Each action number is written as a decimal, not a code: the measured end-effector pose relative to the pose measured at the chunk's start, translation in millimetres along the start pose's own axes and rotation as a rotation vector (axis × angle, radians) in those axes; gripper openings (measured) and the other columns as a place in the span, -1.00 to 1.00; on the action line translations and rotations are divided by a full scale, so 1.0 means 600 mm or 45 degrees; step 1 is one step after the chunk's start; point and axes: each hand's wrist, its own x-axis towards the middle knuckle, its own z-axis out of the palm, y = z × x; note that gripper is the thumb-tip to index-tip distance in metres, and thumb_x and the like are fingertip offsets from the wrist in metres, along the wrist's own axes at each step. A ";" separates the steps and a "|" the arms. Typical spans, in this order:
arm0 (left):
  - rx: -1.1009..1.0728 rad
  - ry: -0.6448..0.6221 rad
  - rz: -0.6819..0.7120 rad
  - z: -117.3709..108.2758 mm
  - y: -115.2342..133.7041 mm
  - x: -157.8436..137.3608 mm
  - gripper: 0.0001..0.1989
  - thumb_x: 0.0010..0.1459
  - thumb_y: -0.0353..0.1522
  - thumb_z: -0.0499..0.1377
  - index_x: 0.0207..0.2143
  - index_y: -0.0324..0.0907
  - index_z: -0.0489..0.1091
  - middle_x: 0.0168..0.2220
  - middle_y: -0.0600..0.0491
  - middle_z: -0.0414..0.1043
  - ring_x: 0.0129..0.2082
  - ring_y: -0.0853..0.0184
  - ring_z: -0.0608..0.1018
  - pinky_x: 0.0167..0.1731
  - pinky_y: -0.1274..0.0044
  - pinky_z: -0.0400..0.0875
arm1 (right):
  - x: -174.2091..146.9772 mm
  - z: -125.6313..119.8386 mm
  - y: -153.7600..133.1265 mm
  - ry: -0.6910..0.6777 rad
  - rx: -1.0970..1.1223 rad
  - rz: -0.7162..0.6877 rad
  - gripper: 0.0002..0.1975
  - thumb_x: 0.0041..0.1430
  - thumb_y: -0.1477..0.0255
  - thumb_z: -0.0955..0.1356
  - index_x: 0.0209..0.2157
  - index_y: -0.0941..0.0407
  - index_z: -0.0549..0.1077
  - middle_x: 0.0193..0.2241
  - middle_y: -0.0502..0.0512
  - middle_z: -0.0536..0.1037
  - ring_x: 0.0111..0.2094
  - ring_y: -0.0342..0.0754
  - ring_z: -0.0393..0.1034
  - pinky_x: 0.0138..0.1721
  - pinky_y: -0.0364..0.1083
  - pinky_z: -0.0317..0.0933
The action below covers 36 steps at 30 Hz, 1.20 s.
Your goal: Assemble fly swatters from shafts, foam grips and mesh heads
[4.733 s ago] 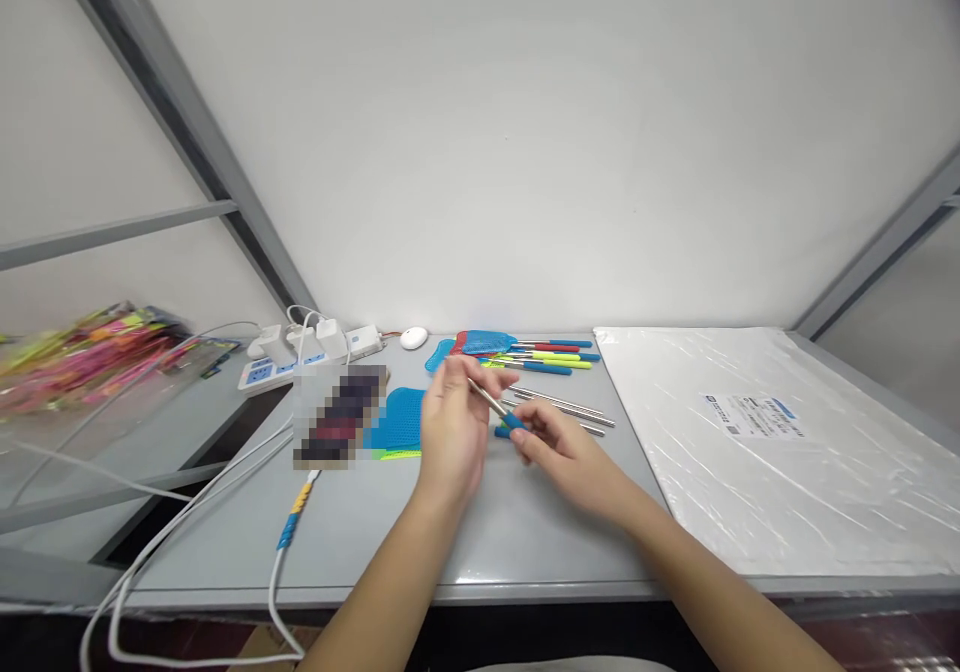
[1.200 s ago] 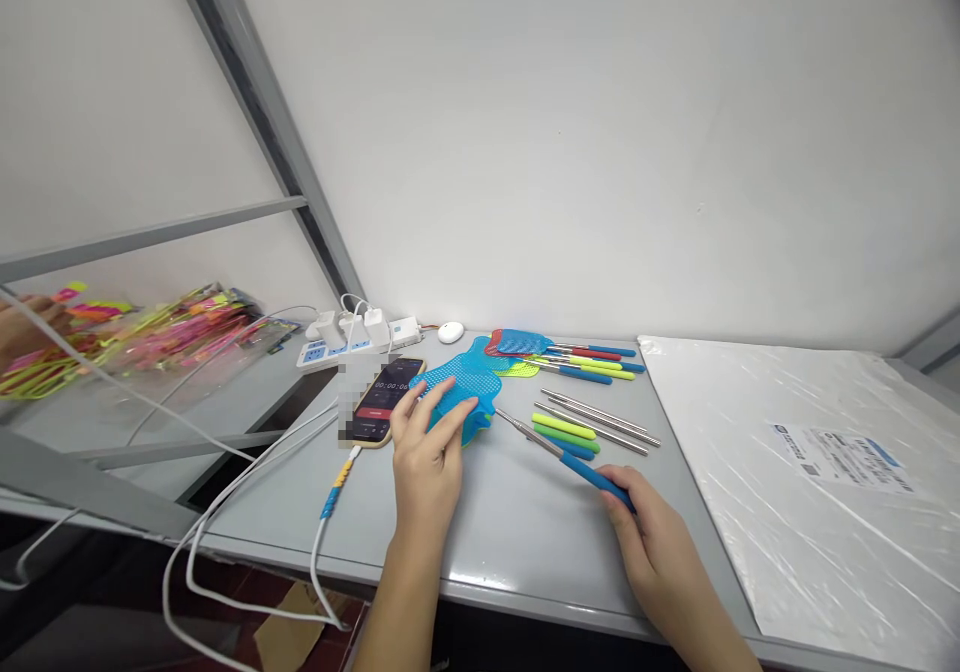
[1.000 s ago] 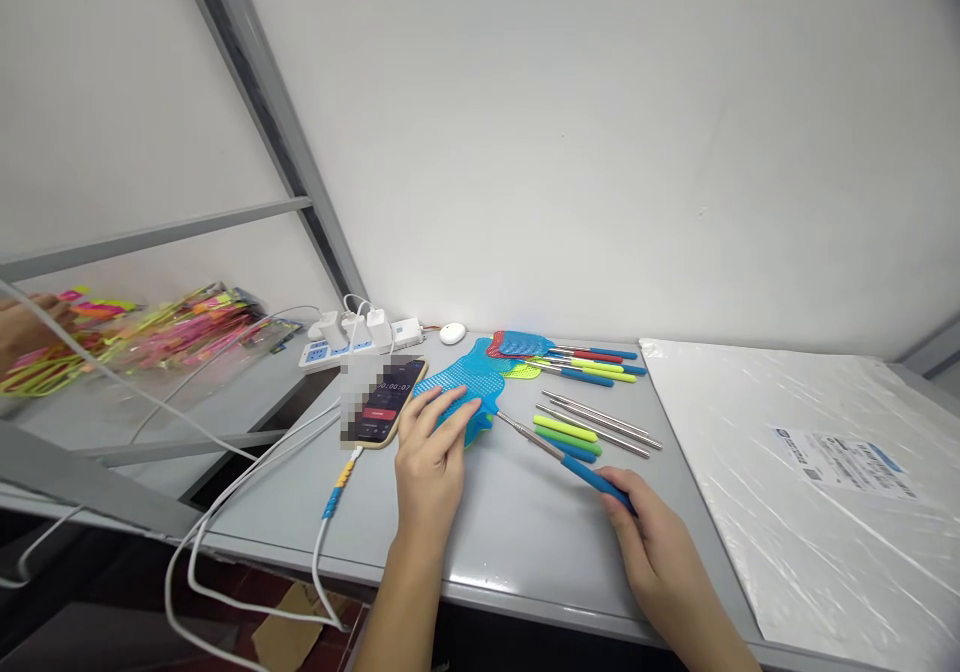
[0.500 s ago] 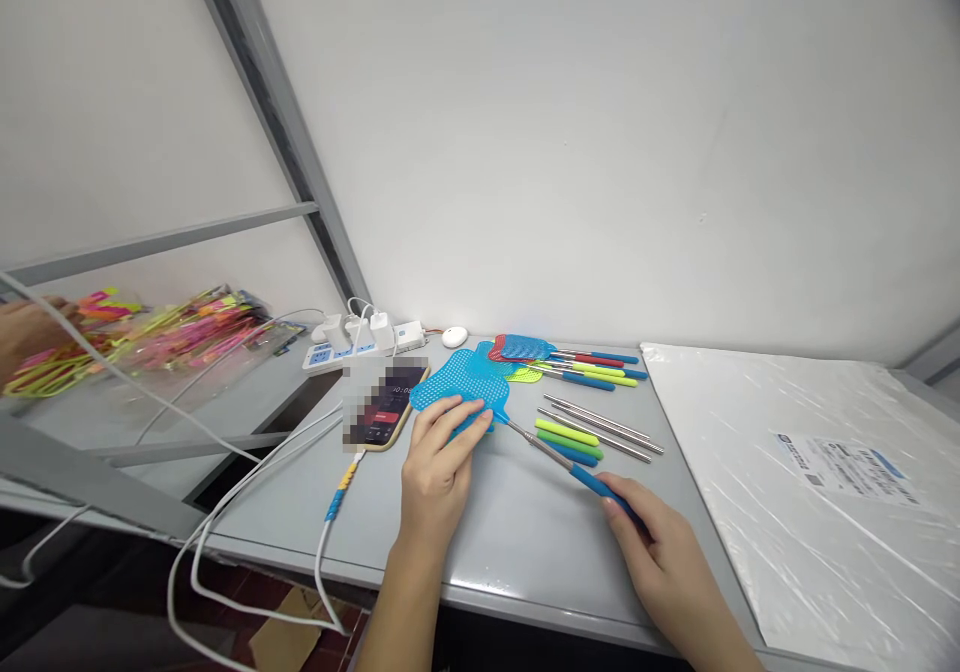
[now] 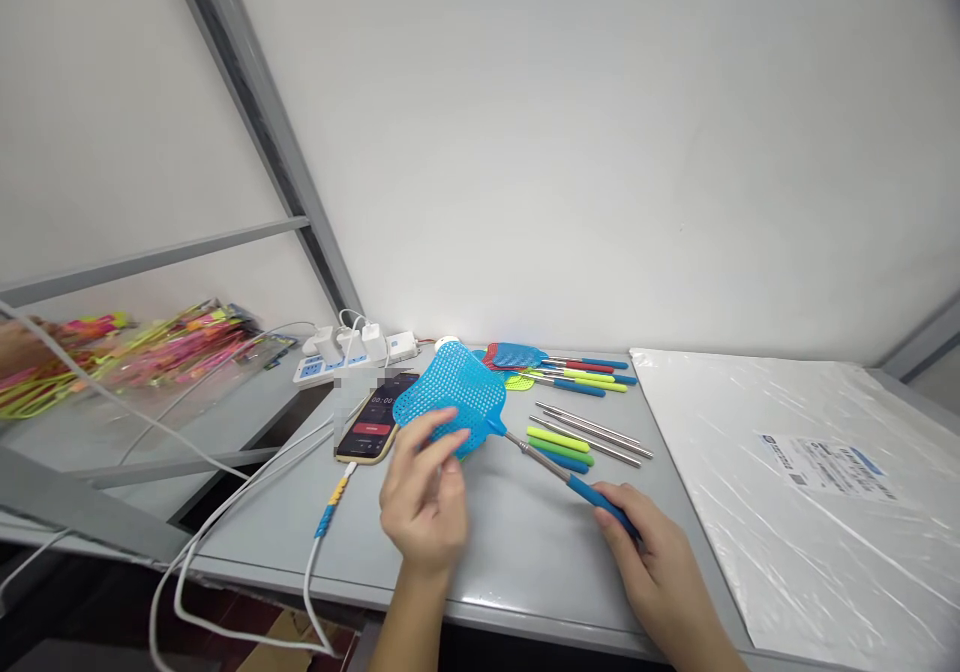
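Observation:
A blue fly swatter (image 5: 474, 387) with a perforated head is tilted above the table. My right hand (image 5: 651, 552) is closed around its blue grip, and the metal shaft runs up and left to the head. My left hand (image 5: 426, 507) is at the head's lower edge, its fingers apart and overlapping the mesh; whether they touch it I cannot tell. Several other fly swatters (image 5: 521, 356), with blue and red heads on top, lie piled behind. Nearer are several metal rods (image 5: 600, 434) beside yellow, green and blue grip sleeves (image 5: 559, 440).
A phone (image 5: 369, 430) on a charging cable lies left, before a power strip (image 5: 319, 370) with plugged-in chargers. A large white wrapped package (image 5: 750, 402) covers the right side. Beyond the metal frame, another person's blurred hand (image 5: 26, 347) is over bagged colourful items (image 5: 184, 347).
The swatter head has lifted and tilted up from the table. My left hand has turned, its palm more upward. The right hand keeps its hold on the grip. The view has shifted slightly.

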 end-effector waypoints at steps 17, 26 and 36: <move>-1.021 0.423 -1.551 0.096 0.034 0.034 -0.72 0.14 -0.24 0.26 -0.13 -0.16 0.43 -0.10 -0.04 0.50 -0.16 0.23 0.57 -0.12 0.28 0.51 | -0.002 0.000 -0.003 0.105 -0.047 -0.064 -0.77 0.31 0.31 0.24 -0.08 0.02 0.43 -0.35 0.06 0.54 -0.34 -0.03 0.42 -0.34 -0.09 0.33; -0.988 0.165 -1.491 0.096 0.042 -0.009 -0.69 0.10 -0.18 0.28 -0.18 -0.18 0.46 -0.23 0.00 0.52 -0.25 0.26 0.60 -0.15 0.31 0.49 | 0.000 -0.005 -0.003 0.097 -0.117 -0.035 -0.74 0.30 0.28 0.24 -0.14 0.05 0.50 -0.29 0.10 0.61 -0.34 0.02 0.49 -0.37 -0.07 0.36; -1.107 -0.042 -1.630 0.094 0.031 -0.045 -0.65 0.17 -0.16 0.21 -0.10 -0.21 0.45 -0.15 -0.12 0.51 -0.17 0.23 0.57 -0.16 0.34 0.46 | 0.006 -0.008 0.000 0.007 -0.017 0.136 -0.77 0.30 0.24 0.25 -0.18 0.01 0.48 -0.32 0.04 0.57 -0.34 -0.02 0.42 -0.32 -0.06 0.28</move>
